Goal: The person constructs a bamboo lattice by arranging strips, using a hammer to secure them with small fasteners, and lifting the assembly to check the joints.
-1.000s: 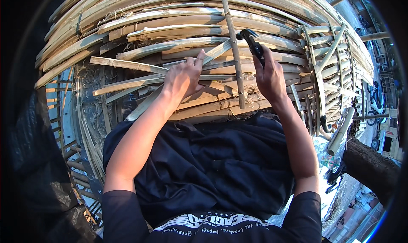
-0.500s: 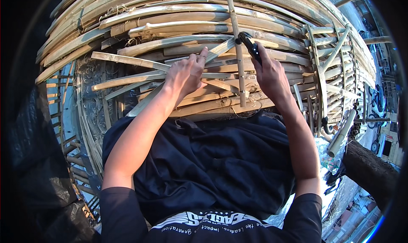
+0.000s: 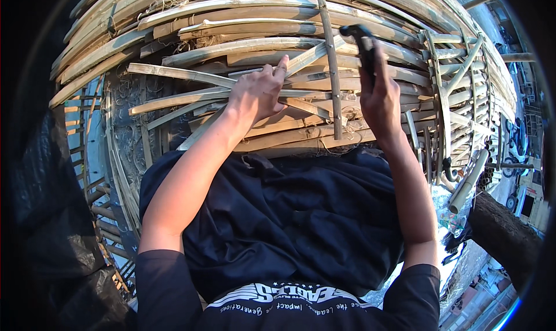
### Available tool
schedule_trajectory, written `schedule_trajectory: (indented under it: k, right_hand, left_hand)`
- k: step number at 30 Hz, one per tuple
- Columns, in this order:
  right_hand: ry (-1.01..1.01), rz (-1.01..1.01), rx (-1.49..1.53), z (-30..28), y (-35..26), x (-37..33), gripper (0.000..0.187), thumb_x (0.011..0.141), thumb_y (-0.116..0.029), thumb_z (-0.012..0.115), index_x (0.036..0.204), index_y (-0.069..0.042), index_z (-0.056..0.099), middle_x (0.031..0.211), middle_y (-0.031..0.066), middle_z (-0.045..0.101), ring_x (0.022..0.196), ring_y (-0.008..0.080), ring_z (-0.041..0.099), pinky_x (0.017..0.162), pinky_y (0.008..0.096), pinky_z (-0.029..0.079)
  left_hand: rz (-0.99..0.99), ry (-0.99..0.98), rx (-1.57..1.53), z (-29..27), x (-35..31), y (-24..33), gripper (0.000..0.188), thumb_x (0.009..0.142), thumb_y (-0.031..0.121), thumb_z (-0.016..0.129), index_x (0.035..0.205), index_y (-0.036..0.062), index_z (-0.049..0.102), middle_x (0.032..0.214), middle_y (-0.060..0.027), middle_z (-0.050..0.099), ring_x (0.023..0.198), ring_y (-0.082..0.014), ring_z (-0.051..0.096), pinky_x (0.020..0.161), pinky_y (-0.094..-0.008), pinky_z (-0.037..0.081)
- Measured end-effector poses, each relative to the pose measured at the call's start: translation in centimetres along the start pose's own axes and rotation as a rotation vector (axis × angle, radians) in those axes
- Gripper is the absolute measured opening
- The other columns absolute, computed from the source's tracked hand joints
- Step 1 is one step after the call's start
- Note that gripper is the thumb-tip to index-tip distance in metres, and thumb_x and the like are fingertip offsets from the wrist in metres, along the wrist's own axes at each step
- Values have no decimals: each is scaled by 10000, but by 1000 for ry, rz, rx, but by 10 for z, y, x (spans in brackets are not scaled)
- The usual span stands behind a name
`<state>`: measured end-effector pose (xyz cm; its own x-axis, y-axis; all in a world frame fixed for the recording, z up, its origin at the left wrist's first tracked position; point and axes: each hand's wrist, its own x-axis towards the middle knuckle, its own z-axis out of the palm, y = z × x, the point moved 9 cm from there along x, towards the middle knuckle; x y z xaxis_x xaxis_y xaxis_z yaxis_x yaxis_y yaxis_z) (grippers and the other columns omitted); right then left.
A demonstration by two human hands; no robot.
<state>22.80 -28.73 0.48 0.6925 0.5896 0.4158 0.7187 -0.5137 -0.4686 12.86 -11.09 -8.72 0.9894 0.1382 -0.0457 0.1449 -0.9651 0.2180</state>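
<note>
A black hammer [image 3: 365,44] is in my right hand [image 3: 380,99], its fingers closed round the handle. The hammer head is raised, just right of a thin upright bamboo stick [image 3: 333,70] that lies across the slats. My left hand [image 3: 255,94] lies over several crossed bamboo strips, its index finger stretched out and the other fingers curled down. From under it a pale flat bamboo strip [image 3: 307,58] slants up and right, passing by the upright stick. The undersides of the left fingers are hidden.
Long split bamboo slats [image 3: 249,27] cover the surface ahead. At the right stands a bamboo lattice [image 3: 463,88], with a cut bamboo tube [image 3: 468,183] and a dark log [image 3: 504,232] nearer. Black sheeting [image 3: 52,203] hangs at the left. Dark cloth [image 3: 289,209] covers my lap.
My right hand has lifted the hammer up and to the right, away from the upright stick. My left hand keeps its place on the strips; the view has shifted slightly.
</note>
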Motion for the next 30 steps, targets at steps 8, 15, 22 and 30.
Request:
schedule_trajectory:
  k: [8,15,22,30]
  right_hand:
    - [113,-127,-24,-4,-6,-3,586,984,-111,603,1521,-151,372,892,253,704,809,445,698,638,507,541]
    - [42,-111,-45,-5,-8,2,643,981,-106,600,1557,-149,318,904,257,697,767,438,694,619,504,529]
    - [21,44,118,-52,-14,-2,528,1008,-118,575,1510,-98,411,1018,229,713,840,358,716,747,382,535]
    - [166,690,677,-84,88,-90,348,1051,-184,546,1385,-88,523,718,-4,540,541,45,465,469,238,392]
  left_hand:
    - [16,-5,8,3,-3,1,1069,678,311,901,1542,39,334,1003,-188,660,841,-366,710,736,-443,603]
    - [37,80,0,0,-2,-1,1005,721,264,865,1548,50,335,1006,-188,662,820,-377,707,721,-451,596]
    - [70,111,65,11,-1,-7,1049,686,296,880,1551,60,334,1013,-186,670,838,-368,709,768,-437,607]
    - [139,132,178,10,1,3,871,855,373,755,1541,30,344,932,-170,687,646,-265,720,598,-366,637]
